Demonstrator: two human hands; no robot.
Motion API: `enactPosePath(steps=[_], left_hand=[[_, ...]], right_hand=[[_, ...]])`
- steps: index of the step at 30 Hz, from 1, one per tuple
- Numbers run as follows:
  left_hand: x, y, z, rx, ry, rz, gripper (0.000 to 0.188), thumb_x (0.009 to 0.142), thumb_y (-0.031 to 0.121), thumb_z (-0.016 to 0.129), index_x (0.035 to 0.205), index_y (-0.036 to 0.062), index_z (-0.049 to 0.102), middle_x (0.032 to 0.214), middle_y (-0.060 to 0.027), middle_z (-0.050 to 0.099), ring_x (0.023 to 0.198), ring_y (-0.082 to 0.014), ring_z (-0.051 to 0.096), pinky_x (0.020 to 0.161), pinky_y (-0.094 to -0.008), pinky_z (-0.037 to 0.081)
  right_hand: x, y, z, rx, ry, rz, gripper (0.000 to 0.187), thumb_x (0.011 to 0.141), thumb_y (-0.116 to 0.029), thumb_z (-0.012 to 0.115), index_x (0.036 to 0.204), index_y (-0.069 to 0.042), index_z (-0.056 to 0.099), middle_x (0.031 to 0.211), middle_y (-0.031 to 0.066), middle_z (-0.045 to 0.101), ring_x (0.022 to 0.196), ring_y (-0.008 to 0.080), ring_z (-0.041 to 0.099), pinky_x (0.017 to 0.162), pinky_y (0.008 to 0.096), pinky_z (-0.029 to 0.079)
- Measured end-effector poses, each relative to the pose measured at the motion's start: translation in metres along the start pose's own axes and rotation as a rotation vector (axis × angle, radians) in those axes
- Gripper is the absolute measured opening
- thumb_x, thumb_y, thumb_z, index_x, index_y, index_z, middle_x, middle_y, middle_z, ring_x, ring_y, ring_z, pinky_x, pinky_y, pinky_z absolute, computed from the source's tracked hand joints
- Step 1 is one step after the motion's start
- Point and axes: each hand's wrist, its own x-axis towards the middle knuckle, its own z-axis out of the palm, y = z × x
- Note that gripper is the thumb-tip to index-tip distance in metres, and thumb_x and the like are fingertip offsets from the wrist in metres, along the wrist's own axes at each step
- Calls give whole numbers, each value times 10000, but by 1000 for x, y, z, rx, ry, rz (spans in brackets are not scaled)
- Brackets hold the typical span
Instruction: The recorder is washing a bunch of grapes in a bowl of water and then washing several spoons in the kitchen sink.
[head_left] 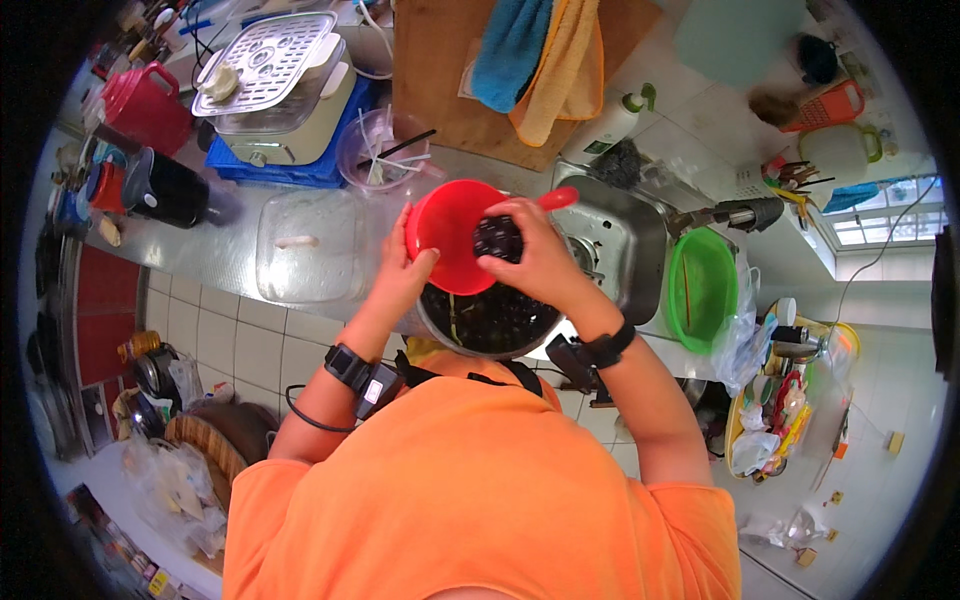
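Held up in front of me is a red plastic dipper (440, 230), its short handle pointing right. My left hand (408, 250) grips its left rim, thumb inside and fingers outside. Over its right side my right hand (538, 252) curls around a clump of dark, shiny, rounded pieces (497, 239); their exact kind is unclear. Directly below stands a metal pot (500, 354) with dark pieces in dark liquid. The dipper and my right hand cover its far part.
A steel sink (615, 245) lies to the right, with a green basin (703, 290) beyond it. On the counter at left sit a clear plastic tray (310, 250) and a black jug (165, 187). Farther back are a steamer (290, 125) and a clear tub of utensils (385, 150).
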Motion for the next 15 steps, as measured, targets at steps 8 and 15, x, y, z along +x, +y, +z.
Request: enactPosePath(steps=[8,15], left_hand=[[-5,28,3,-354,-44,-189,628,870,116,451,1448,69,209,1375,-141,383,1198,-210,446,994,-322,384],[-21,36,-63,-393,197,-121,608,869,159,435,1440,139,230,1342,-100,413,1154,-211,490,845,-352,513]], right_hand=[[-3,-1,23,-242,-106,-42,535,719,-192,722,1198,-73,517,1201,180,496,1145,358,488,961,413,422],[-61,70,8,-197,-268,237,522,726,-236,717,1199,-88,552,1303,185,457,1192,354,458,976,406,400]])
